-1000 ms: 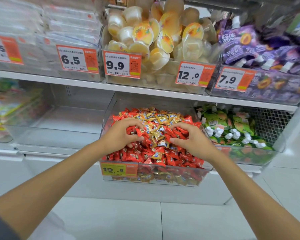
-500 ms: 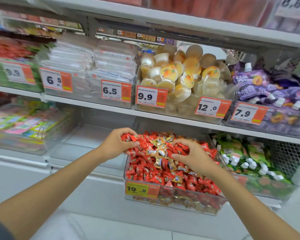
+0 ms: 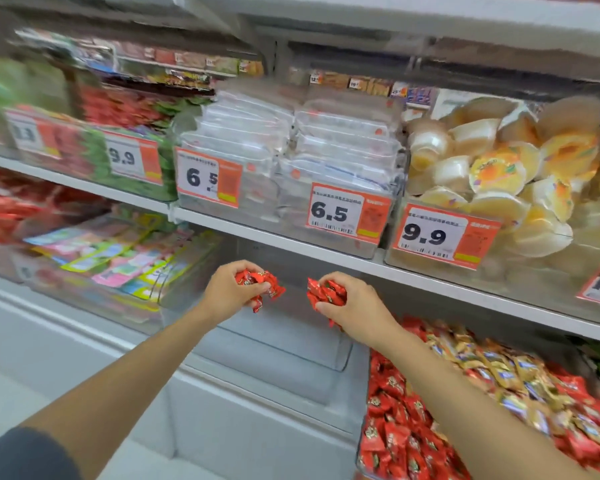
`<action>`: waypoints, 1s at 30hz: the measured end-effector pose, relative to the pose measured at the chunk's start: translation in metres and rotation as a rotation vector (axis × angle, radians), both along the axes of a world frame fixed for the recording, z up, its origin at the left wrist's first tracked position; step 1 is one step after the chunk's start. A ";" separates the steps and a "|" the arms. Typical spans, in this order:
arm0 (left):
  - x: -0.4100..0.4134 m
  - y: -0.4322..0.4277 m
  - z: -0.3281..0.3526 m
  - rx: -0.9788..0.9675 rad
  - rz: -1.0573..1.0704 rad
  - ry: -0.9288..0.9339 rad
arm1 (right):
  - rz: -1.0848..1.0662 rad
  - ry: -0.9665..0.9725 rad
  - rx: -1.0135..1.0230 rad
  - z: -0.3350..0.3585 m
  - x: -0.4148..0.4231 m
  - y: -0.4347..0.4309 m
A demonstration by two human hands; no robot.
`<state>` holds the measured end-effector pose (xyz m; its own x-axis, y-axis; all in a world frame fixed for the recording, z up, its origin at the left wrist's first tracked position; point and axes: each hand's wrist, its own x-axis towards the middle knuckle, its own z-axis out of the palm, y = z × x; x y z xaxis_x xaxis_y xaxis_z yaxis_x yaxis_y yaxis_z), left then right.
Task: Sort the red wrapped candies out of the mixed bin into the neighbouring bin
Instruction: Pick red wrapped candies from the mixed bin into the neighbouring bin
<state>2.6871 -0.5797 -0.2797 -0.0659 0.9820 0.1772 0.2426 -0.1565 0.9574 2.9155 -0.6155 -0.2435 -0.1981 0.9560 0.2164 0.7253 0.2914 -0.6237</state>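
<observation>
**A:** Where are the sweets just now?

**B:** In both fists. The left hand (image 3: 231, 289), at centre frame, is curled tight round a bunch of red, crinkly foil-wrapped candies (image 3: 257, 280). The right hand (image 3: 352, 308), just to its right, grips a second bunch the same way. Both hang above the clear plastic neighbouring bin (image 3: 284, 344) in the lower middle. The rest of the red ones lie in the clear plastic mixed bin (image 3: 363, 410) at lower right, jumbled with gold-wrapped candies (image 3: 482, 368).

**A:** And what might go amiss?

**B:** A few wrappers poke out below each fist, and I'd judge those only loosely caught. One could slip free early and miss the bin. If the hands let go from where they hang, light sweets may skip off the hard plastic floor and over the front wall. I also cannot tell whether a gold one is buried in either handful. If so, it would spoil the sort.
</observation>
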 end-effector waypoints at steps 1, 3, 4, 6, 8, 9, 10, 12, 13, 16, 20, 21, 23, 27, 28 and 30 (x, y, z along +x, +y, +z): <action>-0.004 0.010 -0.005 0.011 0.006 0.036 | 0.001 -0.017 -0.041 -0.006 -0.005 0.012; -0.012 0.026 -0.013 0.002 -0.018 0.189 | 0.030 -0.077 -0.209 -0.016 -0.013 0.033; -0.018 0.034 -0.019 -0.011 -0.028 0.326 | 0.054 -0.168 -0.260 -0.019 -0.016 0.041; -0.032 0.044 -0.028 -0.021 -0.046 0.542 | 0.106 -0.319 -0.268 -0.021 -0.021 0.053; -0.044 0.045 -0.035 -0.026 -0.045 0.611 | 0.118 -0.364 -0.232 -0.018 -0.023 0.057; -0.048 0.043 -0.037 -0.020 -0.036 0.616 | 0.105 -0.357 -0.209 -0.016 -0.023 0.054; -0.052 0.039 -0.039 -0.010 -0.028 0.621 | 0.073 -0.345 -0.177 -0.013 -0.020 0.049; -0.052 0.023 -0.037 0.013 -0.047 0.639 | 0.000 -0.331 -0.014 -0.008 -0.011 0.029; -0.048 0.015 -0.034 0.021 -0.062 0.635 | -0.038 -0.324 0.078 -0.006 -0.003 0.015; -0.022 -0.016 -0.018 0.058 -0.133 0.578 | -0.122 -0.273 0.232 -0.003 0.033 -0.031; 0.043 -0.059 0.010 0.150 -0.289 0.507 | -0.227 -0.248 0.171 -0.002 0.102 -0.099; 0.062 -0.071 0.016 0.158 -0.332 0.482 | -0.249 -0.250 0.133 0.001 0.118 -0.115; 0.098 -0.094 0.023 0.184 -0.402 0.466 | -0.280 -0.274 0.057 0.006 0.147 -0.142; 0.161 -0.134 0.028 0.229 -0.539 0.522 | -0.272 -0.236 -0.005 0.012 0.187 -0.175; 0.172 -0.140 0.024 0.202 -0.584 0.515 | -0.266 -0.231 -0.015 0.012 0.194 -0.180; 0.187 -0.145 0.013 0.117 -0.701 0.534 | -0.264 -0.205 -0.020 0.009 0.205 -0.188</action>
